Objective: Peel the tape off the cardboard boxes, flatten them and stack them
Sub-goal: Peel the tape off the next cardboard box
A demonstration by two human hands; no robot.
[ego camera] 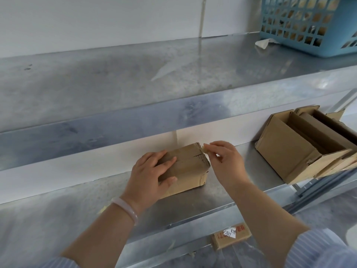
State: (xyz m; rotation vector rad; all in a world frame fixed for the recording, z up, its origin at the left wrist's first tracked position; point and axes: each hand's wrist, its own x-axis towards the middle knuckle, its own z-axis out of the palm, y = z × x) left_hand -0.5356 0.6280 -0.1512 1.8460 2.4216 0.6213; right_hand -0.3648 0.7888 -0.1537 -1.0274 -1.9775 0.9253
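We grip the small box point(189, 167) on the metal shelf point(222, 194) with our left hand point(148, 171); our right hand point(226, 161) pinches the tape end point(205, 149) at its far right corner. Open boxes point(286, 151) stand to the right.

lower shelf point(58, 213) bare left of taped box point(189, 167), open boxes point(289, 149) right, upper shelf point(116, 84) overhead
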